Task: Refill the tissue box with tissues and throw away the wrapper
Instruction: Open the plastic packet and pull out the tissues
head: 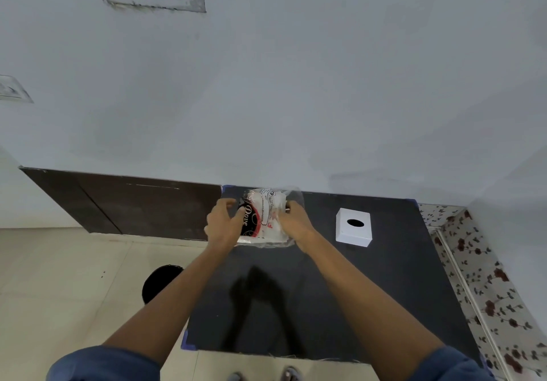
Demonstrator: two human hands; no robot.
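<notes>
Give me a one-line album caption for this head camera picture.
Both hands, left hand and right hand, grip a wrapped tissue pack over a black table beside a white tissue box.

Bare forearms emerge from short blue sleeves (pixel 103 363).

I hold the tissue pack (pixel 266 218) up over the far side of the table, its clear wrapper printed in black and red, still around the white tissues. The white tissue box (pixel 353 226) sits well to its right, oval slot facing up.
</notes>
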